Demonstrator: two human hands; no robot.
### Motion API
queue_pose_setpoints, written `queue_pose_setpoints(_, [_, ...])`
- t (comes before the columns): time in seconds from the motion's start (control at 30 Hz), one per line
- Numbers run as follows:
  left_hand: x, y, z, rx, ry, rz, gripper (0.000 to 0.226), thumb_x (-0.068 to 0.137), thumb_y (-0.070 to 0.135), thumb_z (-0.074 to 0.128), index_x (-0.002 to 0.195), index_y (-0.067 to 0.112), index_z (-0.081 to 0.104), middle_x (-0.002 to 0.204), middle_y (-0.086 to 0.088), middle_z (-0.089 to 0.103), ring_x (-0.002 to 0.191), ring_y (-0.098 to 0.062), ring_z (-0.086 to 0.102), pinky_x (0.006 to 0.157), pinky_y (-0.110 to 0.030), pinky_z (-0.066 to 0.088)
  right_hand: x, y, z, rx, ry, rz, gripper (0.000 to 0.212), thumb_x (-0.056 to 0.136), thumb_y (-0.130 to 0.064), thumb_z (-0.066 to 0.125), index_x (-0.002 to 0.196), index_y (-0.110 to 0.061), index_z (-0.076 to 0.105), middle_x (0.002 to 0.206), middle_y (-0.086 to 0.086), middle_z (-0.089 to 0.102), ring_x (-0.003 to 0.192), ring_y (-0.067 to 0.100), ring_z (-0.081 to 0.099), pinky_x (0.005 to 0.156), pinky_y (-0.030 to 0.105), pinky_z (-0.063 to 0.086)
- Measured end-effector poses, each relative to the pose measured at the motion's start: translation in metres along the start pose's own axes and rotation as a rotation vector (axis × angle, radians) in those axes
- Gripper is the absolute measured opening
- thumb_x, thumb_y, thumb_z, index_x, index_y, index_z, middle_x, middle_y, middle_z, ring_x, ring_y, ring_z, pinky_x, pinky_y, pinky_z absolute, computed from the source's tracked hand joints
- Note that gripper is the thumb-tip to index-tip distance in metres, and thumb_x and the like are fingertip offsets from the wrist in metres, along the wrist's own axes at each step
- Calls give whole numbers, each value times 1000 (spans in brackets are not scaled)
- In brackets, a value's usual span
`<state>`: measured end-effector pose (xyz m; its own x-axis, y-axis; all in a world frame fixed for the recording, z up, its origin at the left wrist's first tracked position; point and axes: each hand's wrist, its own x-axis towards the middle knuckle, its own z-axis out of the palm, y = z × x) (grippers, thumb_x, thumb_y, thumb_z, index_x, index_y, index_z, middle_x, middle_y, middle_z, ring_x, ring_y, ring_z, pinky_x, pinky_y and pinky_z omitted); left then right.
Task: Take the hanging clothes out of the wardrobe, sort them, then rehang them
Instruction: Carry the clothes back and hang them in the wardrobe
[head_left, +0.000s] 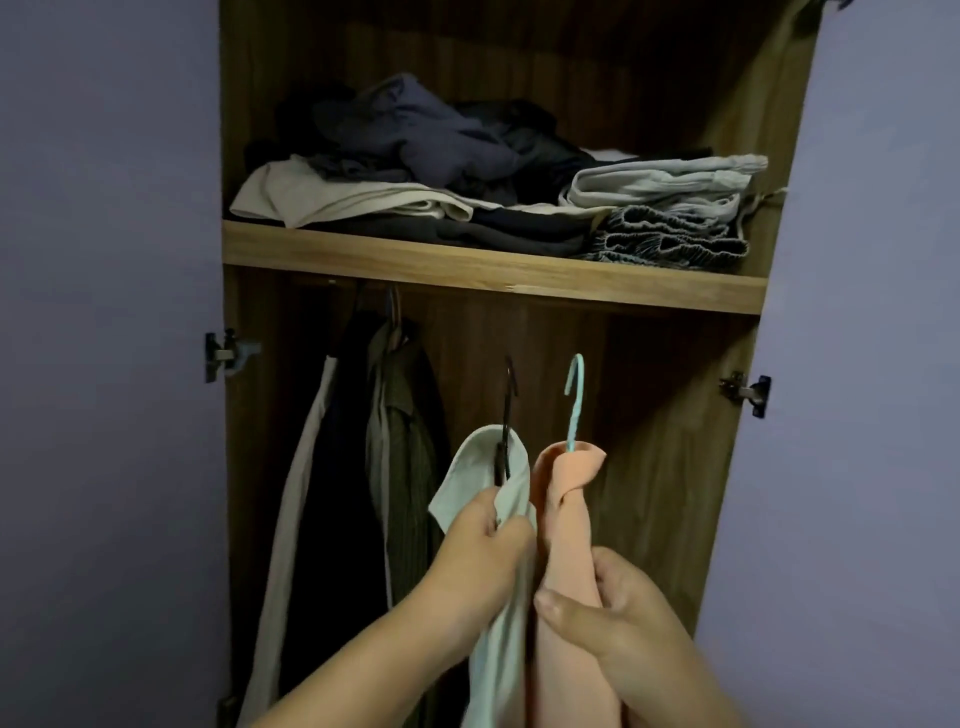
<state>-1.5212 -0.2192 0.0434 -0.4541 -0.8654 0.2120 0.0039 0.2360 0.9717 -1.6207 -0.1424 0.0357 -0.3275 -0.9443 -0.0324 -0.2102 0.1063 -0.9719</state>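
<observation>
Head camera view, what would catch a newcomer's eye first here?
Front and centre, the left hand grips a pale garment on a dark hanger, and the right hand grips a peach garment on a light blue hanger. Above them, the shelf holds heaped clothes.

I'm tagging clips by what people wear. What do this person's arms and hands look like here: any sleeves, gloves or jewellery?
Both forearms are bare as far as the frame shows, with no sleeve cuffs in view. The left hand and right hand wear no gloves, and no rings, watch or bracelets are visible. The dim light hides finer detail.
</observation>
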Motion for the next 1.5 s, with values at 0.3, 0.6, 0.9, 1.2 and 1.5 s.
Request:
queue_pose_setpoints(0.3, [113,-23,-33,243,159,73,23,92,11,42,112,9,55,97,-20,61,86,-30,62,70,-37,51,108,8,-8,-72,196,53,57,81,6,58,133,-15,44,128,12,54,120,33,50,101,52,43])
queue_pose_setpoints(0.6, [235,-34,-29,196,329,59,13,95,11,41,96,14,54,71,-4,50,62,-15,50,54,-25,38,250,7,-28,-58,141,-51,57,85,2,57,135,-21,42,131,4,51,119,26,50,100,49,46])
queue_pose_setpoints(0.9, [349,-26,-29,343,555,107,14,93,9,42,82,17,44,73,0,43,62,-12,43,56,-23,37,394,-12,-42,-7,-11,-202,38,84,3,50,109,-23,42,111,1,41,104,19,44,70,24,37])
queue_pose_setpoints(1.2, [430,-22,-49,504,632,147,56,96,9,41,147,9,20,137,-21,45,122,-35,46,97,-34,36,463,-48,-22,-39,-18,-352,62,87,6,45,145,-7,29,142,10,42,133,25,37,93,18,25])
queue_pose_setpoints(1.5, [462,-24,-69,718,657,-33,43,97,16,40,137,1,39,138,-20,45,127,-35,44,99,-35,37,491,-66,2,-105,-72,-320,57,87,-1,46,143,-8,36,138,16,46,126,33,44,108,39,37])
